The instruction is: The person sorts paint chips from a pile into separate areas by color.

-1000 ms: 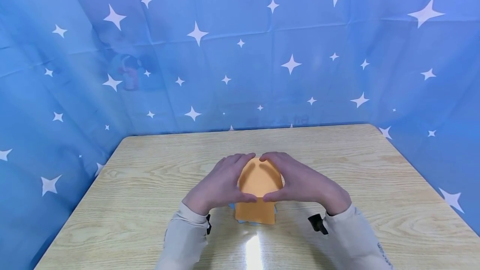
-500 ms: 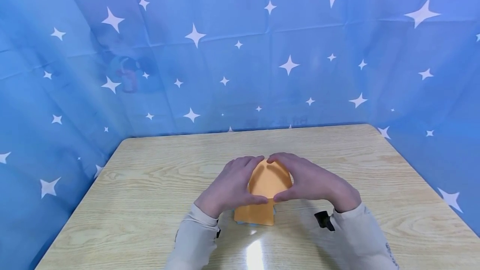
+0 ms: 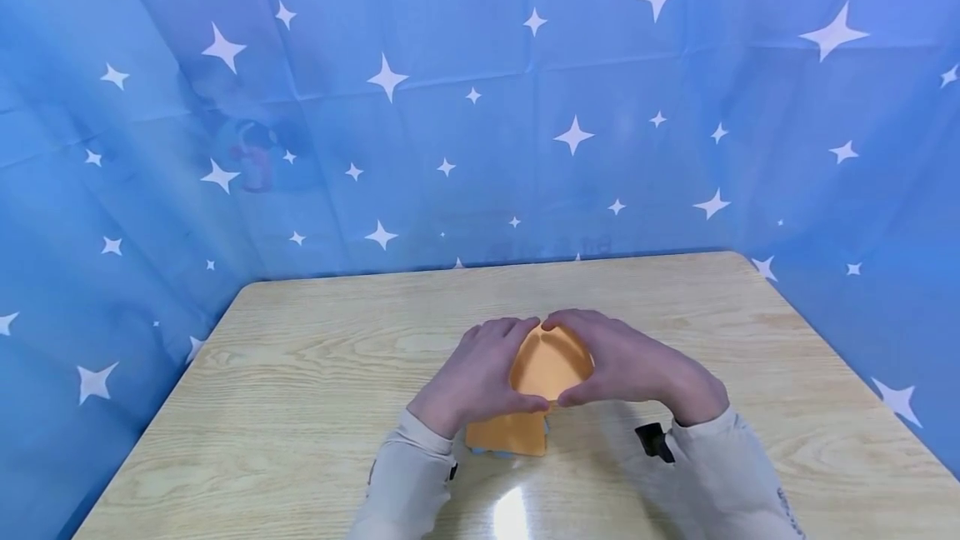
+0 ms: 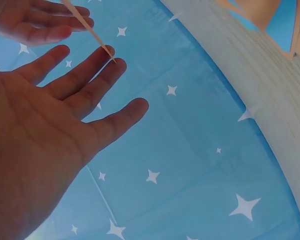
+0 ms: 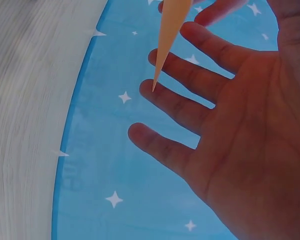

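Observation:
Both hands hold an orange sheet of paper (image 3: pixel 551 367) between them, raised over the table. My left hand (image 3: pixel 480 377) takes its left side and my right hand (image 3: pixel 630 365) its right side, thumbs along the near edge and fingers at the far edge. In the left wrist view the sheet (image 4: pixel 92 36) shows as a thin sliver meeting the fingertips. The right wrist view has the sheet (image 5: pixel 171 30) narrowing to a point at a fingertip. Below lies another orange piece of paper (image 3: pixel 510 436), partly hidden by the left hand, with blue paper (image 3: pixel 491 452) peeking out under it.
The wood-grain table (image 3: pixel 315 407) runs back to a blue curtain with white stars (image 3: pixel 450 48). More orange paper (image 4: pixel 262 12) and blue paper (image 4: pixel 285 22) show at the upper right of the left wrist view. Dark wrist straps (image 3: pixel 654 442) circle the light sleeves (image 3: pixel 720 473).
Both hands have shifted to the right with the orange sheet, uncovering more of the left part of the table. The papers on the table stay put. The head view has tilted slightly.

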### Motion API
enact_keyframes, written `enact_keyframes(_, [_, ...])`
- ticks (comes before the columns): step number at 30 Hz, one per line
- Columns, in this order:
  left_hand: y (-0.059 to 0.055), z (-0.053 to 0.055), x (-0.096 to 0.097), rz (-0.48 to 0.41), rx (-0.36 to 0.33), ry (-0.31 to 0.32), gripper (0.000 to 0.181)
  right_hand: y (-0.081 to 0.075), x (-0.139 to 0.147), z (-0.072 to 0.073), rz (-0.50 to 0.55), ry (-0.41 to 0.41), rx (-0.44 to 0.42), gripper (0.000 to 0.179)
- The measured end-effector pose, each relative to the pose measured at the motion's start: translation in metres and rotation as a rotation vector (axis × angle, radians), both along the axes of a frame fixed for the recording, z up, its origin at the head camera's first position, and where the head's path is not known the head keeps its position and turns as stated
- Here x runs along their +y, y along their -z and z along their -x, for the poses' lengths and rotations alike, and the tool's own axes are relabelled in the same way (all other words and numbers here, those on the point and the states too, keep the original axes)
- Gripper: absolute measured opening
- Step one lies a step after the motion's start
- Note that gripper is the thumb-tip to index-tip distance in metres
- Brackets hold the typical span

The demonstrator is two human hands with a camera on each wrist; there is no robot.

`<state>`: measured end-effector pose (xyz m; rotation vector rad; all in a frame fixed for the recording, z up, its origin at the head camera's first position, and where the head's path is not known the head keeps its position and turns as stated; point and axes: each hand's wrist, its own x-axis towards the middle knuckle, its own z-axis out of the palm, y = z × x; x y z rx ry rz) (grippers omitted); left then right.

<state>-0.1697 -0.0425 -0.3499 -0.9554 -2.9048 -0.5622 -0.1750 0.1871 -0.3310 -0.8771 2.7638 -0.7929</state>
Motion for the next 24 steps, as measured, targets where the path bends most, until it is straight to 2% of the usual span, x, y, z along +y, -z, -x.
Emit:
enact_keyframes(7, [0.007, 0.003, 0.016, 0.024, 0.008, 0.019, 0.094, 0.003, 0.013, 0.001, -0.018, 0.015, -0.042, 0.084])
enact_keyframes(12, [0.010, 0.007, 0.028, 0.039, 0.020, 0.011, 0.093, 0.003, 0.020, 0.004, -0.021, 0.012, -0.034, 0.083])
enact_keyframes(18, [0.014, 0.010, 0.045, 0.061, 0.038, 0.017, 0.092, 0.005, 0.030, 0.005, -0.075, 0.020, -0.036, 0.084])
enact_keyframes(24, [0.023, 0.013, 0.065, 0.100, 0.016, 0.019, 0.091, 0.011, 0.045, 0.004, -0.095, 0.028, -0.060, 0.084])
